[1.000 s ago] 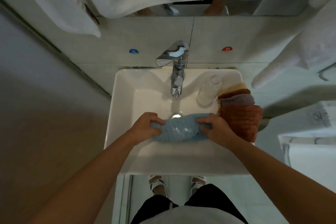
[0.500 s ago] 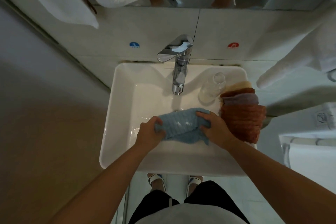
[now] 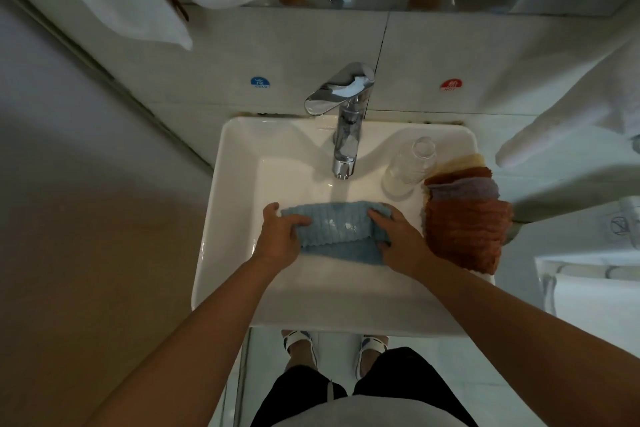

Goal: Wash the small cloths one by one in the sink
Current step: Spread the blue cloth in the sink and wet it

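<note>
**Blue cloth spread back out under the tap**

Blue cloth (image 3: 337, 229) is now stretched flat and wide between the two hands, where half a second ago it was bunched and skewed toward the lower middle of the frame; it has been drawn up and straightened. This is judged to be a rub-and-rinse cycle on the first cloth, not yet finished. The cloth lies low in the sink (image 3: 228, 218), at the centre of the frame, directly below the tap (image 3: 343, 121). Its ribbed weave is seen, with pale flecks near its middle, perhaps suds or glare. Its left end is gripped by the left hand (image 3: 278, 236), its right end by the right hand (image 3: 398, 239), fingers curled over the edges. A stack of cloths (image 3: 465, 218), rust and mauve, waits on the rim at right, beside a clear bottle (image 3: 410, 166).
</note>
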Demonstrator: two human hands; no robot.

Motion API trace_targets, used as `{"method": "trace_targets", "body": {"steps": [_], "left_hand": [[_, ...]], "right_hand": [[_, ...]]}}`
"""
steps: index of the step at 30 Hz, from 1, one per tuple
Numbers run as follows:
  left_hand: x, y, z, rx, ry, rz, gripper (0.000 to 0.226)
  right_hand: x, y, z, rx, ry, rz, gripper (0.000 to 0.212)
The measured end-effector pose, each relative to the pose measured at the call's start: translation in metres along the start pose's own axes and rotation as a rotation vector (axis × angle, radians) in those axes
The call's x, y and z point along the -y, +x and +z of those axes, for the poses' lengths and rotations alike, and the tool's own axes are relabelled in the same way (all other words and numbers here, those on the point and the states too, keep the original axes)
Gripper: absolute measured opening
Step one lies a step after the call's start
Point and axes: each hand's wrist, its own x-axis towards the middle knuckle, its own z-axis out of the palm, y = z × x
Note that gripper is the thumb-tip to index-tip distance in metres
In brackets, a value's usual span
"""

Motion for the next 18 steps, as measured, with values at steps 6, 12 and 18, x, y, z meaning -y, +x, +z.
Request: {"method": "trace_targets", "body": {"steps": [6, 12, 18], "left_hand": [[0.018, -0.008, 0.012, 0.032, 0.092, 0.003, 0.044], [-0.006, -0.028, -0.01, -0.061, 0.133, 0.026, 0.037], [-0.091, -0.042, -0.092, -0.286, -0.368, 0.18, 0.022]], "right_hand": [[0.01, 0.005, 0.0, -0.015, -0.099, 0.158, 0.066], [0.026, -0.011, -0.011, -0.018, -0.313, 0.188, 0.059], [0.045, -0.035, -0.014, -0.055, -0.325, 0.061, 0.033]]}}
